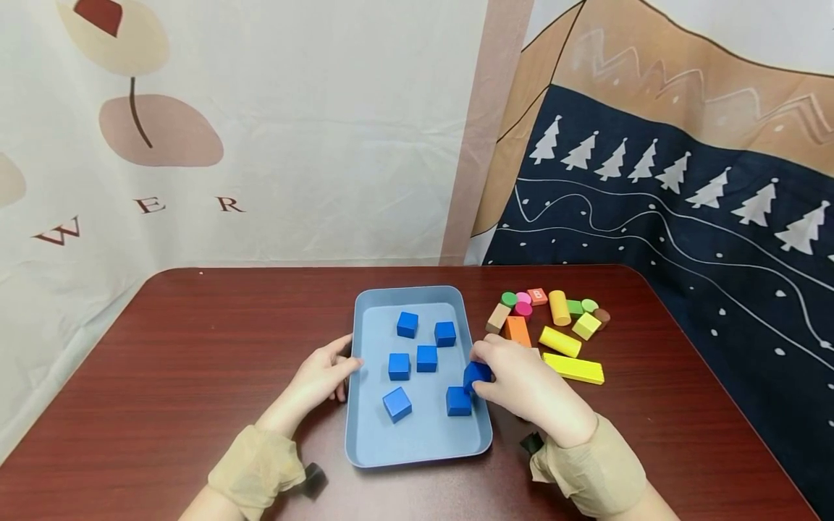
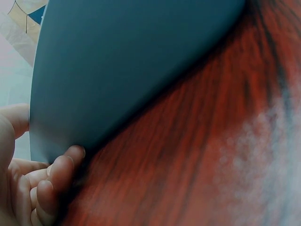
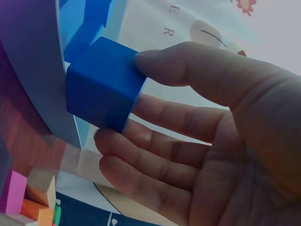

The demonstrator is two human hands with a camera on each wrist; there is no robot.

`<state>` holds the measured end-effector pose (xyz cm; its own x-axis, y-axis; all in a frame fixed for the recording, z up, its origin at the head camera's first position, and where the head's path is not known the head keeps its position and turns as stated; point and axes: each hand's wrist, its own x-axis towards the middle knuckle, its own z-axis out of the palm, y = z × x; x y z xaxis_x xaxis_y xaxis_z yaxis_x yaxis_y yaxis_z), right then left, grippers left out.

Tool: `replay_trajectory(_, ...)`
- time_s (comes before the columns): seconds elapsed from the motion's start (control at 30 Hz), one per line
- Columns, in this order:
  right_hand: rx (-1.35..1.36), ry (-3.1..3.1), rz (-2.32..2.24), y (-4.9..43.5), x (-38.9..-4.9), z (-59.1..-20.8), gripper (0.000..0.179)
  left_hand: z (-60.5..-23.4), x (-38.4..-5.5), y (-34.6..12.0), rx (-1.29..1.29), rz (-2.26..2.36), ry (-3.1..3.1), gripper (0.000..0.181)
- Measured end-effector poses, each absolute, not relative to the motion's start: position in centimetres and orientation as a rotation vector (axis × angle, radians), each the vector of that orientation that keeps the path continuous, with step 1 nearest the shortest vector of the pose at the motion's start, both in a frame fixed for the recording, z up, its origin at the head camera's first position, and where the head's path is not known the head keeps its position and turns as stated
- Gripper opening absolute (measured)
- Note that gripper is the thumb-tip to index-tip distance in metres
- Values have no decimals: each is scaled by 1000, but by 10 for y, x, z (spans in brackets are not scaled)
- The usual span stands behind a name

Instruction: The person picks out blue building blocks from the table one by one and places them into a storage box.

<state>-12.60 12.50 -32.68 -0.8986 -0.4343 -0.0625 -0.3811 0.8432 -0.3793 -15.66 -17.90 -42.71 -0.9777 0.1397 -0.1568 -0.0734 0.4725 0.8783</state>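
Observation:
A blue-grey tray [image 1: 417, 441] lies on the table with several blue cubes [image 1: 426, 359] spread inside it. My left hand [image 1: 323, 370] grips the tray's left side, thumb over the rim and fingertips low against the outer wall [image 2: 117, 61]. Between thumb and fingers, my right hand [image 1: 524, 376] pinches another blue cube [image 3: 103, 82] at the tray's right rim. Just below it in the head view, one cube [image 1: 459, 401] sits inside the tray near that rim.
Right of the tray lies a group of coloured blocks: a long yellow block [image 1: 573, 368], yellow cylinders [image 1: 559, 308], an orange block [image 1: 517, 331] and a wooden one [image 1: 498, 318]. The dark red table [image 1: 215, 347] ends at a curtain [image 1: 326, 145] behind.

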Motion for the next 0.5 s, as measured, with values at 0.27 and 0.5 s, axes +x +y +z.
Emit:
replay_trajectory(0.27,-677,2888,-497,118,-124,-326,26,-425,-157,-179,60,1510,2515,62)
replay_trajectory(0.5,-748,2828,-549,111,-123,-325,26,-424,-157,-179,55,1511,2514,62)
